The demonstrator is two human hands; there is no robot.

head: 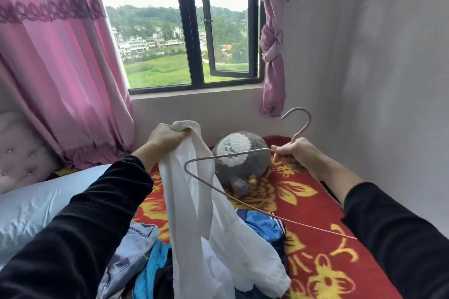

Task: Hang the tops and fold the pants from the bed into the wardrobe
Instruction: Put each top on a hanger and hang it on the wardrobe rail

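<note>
1. The left hand (167, 137) is raised above the bed (315, 262), knuckles up, fist clenched round the bunched top of a white garment (194, 201), which hangs down in long folds onto the clothes pile (145, 262).
2. The right hand (291, 153) is held at about the same height, well apart from the left. Its fingers are wrapped round the neck of a hanger (230, 154), just under the hook.
3. Both forearms reach forward in black sleeves (97, 213) pushed back from the wrists.
4. The hanger is tilted, hook upward. Its left corner and lower bar cross in front of the white cloth, and its far end runs under the right forearm.
5. Count: one hanger, one white garment in hand, one plush toy (240, 160), one pillow (36, 206), two curtains (60, 68).
6. The pile shows at least three more pieces: pale denim, ribbed teal, and blue with white stripes.
7. The hanger is thin pinkish wire bent into a triangle. The white garment is light, slightly sheer fabric.
8. The plush toy is round, grey and fuzzy with a white patch.
9. The bed cover is a fleecy red blanket with yellow flowers. The pillow is smooth pale blue, and the curtains are pink.
</note>
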